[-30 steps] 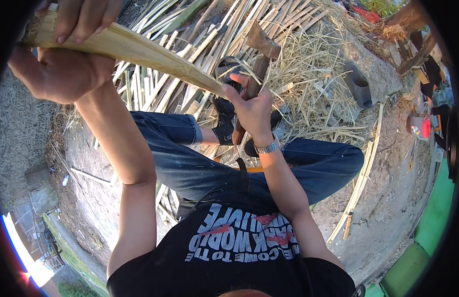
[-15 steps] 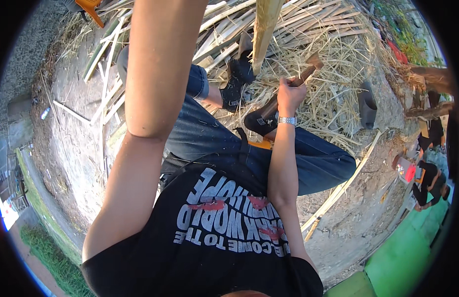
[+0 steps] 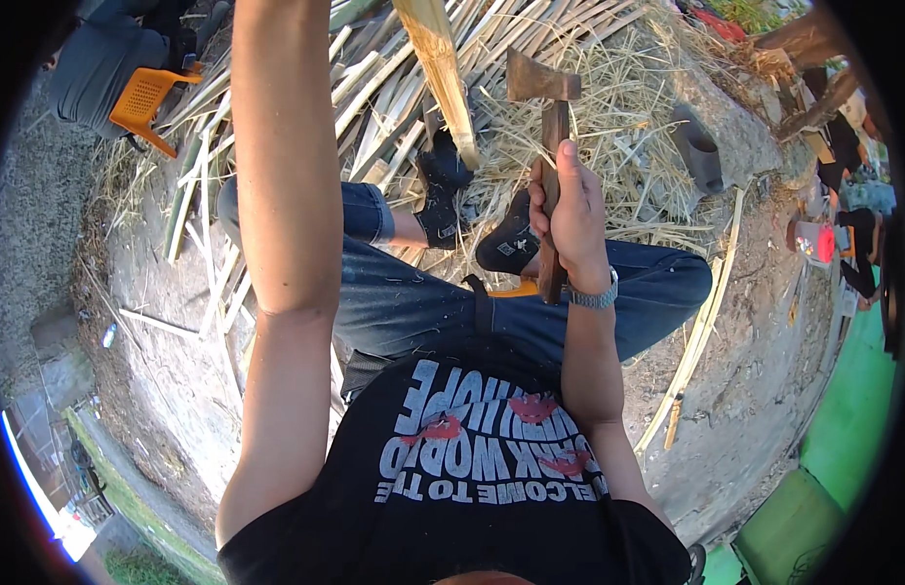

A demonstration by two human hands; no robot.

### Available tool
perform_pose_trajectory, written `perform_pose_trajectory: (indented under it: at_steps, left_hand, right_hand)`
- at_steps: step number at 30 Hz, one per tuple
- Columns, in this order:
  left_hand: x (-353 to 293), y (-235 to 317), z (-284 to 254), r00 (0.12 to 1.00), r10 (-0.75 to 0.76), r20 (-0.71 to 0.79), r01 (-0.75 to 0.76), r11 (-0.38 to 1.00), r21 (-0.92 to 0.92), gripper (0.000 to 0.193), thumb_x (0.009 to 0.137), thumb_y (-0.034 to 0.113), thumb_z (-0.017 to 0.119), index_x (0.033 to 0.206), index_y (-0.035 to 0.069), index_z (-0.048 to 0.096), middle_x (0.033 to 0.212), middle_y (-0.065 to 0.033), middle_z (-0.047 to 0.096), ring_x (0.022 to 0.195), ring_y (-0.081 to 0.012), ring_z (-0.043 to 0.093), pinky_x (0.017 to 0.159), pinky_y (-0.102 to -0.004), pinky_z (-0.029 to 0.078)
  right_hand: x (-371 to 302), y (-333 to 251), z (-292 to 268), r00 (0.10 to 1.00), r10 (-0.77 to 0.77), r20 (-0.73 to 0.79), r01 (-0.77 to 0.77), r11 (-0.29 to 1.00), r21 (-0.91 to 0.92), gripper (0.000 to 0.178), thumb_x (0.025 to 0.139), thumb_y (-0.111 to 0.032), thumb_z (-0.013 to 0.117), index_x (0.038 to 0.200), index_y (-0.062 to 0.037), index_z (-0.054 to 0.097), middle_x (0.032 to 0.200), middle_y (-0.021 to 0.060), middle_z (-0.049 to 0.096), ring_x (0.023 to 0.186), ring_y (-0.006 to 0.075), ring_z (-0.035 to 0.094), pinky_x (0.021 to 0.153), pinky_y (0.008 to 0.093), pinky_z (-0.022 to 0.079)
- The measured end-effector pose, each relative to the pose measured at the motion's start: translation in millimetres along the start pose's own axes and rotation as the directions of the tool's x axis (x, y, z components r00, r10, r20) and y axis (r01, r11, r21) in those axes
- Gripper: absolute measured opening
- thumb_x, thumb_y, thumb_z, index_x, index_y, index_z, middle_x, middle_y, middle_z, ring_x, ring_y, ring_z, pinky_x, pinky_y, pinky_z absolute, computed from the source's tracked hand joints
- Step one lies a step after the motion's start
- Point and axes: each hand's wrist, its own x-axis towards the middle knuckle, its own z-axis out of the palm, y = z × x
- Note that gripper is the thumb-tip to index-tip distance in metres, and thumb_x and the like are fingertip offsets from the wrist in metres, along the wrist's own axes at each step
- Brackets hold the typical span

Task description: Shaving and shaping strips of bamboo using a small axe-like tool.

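Observation:
In my right hand is a hatchet, with my fingers closed round its wooden handle. Its rusty metal head is at the far end, the blade toward the left, above scattered straw. My left arm stretches away past the top edge, and its hand is out of sight. A pale, rough-hewn wooden post slants in from the top between my arms. Its lower end is near my dark shoe, and the hatchet is apart from it.
Split bamboo strips lie piled beyond my feet, beside straw shavings. A dark rubber boot-like piece lies to the right. Another person sits on an orange chair at far left. More people are at far right.
My right hand has turned and raised the hatchet, so its head and blade now show plainly. The view has shifted, bringing the orange chair and seated person further in.

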Motion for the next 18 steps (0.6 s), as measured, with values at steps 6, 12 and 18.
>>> perform_pose_trajectory:
  at_steps: [6,12,18]
  left_hand:
    - [1.3,1.2,19.8,0.997,-0.071,0.014,0.073,0.990,-0.122,0.069,0.105,0.067,0.030,0.092,0.007,0.063,0.062,0.0004,0.050,0.052,-0.0130,0.047,0.052,-0.0295,0.041]
    - [1.5,5.5,79.3,0.925,-0.133,-0.355,0.216,0.954,0.207,0.071,0.105,0.066,0.029,0.081,0.006,0.059,0.059,-0.0013,0.050,0.051,-0.0101,0.046,0.048,-0.0285,0.035]
    - [5.6,-2.6,96.2,0.934,-0.029,-0.356,0.149,0.937,0.315,0.071,0.107,0.062,0.029,0.068,0.008,0.054,0.055,0.0023,0.043,0.050,-0.0075,0.039,0.046,-0.0287,0.030]
  right_hand:
    - [-33.7,-76.2,5.4,0.976,-0.206,-0.070,0.217,0.949,0.230,0.068,0.104,-0.068,0.030,0.094,-0.0044,0.053,0.065,0.0028,0.047,0.046,0.0106,0.044,0.044,0.0253,0.036]
    - [-30.9,-10.9,21.0,0.988,-0.148,-0.051,0.156,0.965,0.209,0.060,0.106,-0.061,0.034,0.092,-0.0048,0.051,0.065,0.0016,0.047,0.048,0.0088,0.046,0.042,0.0237,0.036]
    - [-45.8,-63.3,36.7,0.888,-0.442,-0.126,0.459,0.846,0.270,0.056,0.108,-0.055,0.038,0.094,-0.0021,0.050,0.070,0.0052,0.049,0.055,0.0085,0.046,0.044,0.0216,0.037]
